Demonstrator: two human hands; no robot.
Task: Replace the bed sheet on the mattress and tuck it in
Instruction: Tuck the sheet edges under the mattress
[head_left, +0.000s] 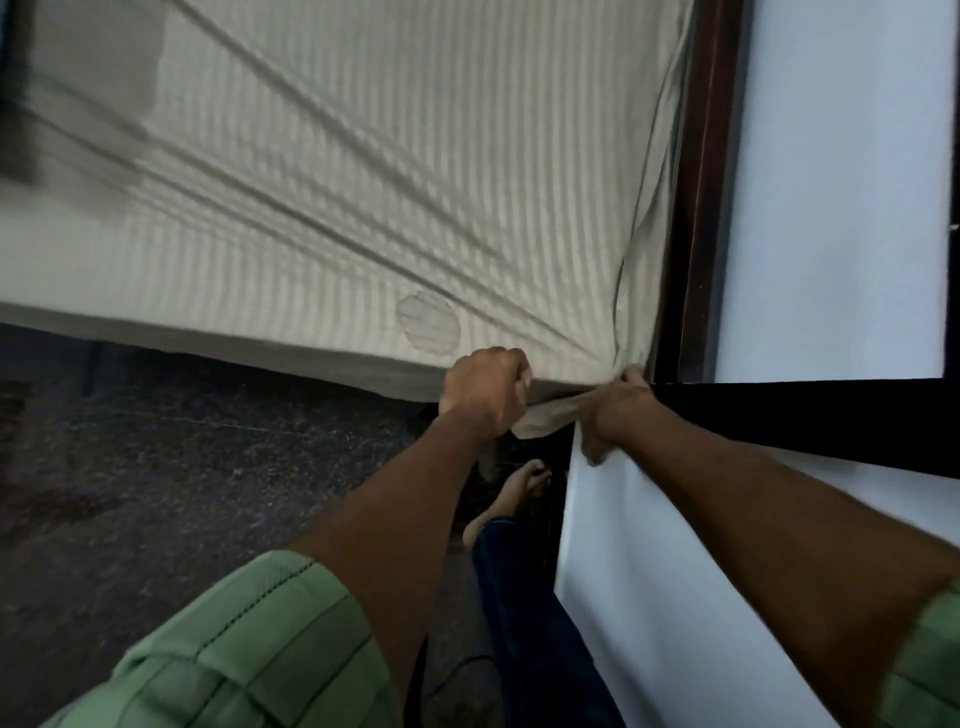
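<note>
A cream striped bed sheet (363, 171) covers the mattress and fills the upper part of the head view. Long taut creases run across it toward the near right corner. My left hand (485, 387) is fisted on the sheet's edge at that corner. My right hand (618, 410) grips a bunched end of the same sheet just to the right, beside the dark wooden bed frame (698, 208). A round patch (428, 322) shows on the sheet close to my left hand. The mattress itself is hidden under the sheet.
A white wall or panel (841, 182) stands right of the bed frame, and another white surface (675, 597) lies under my right forearm. Dark speckled floor (182, 467) spreads at the left. My bare foot (511, 493) stands on it below the corner.
</note>
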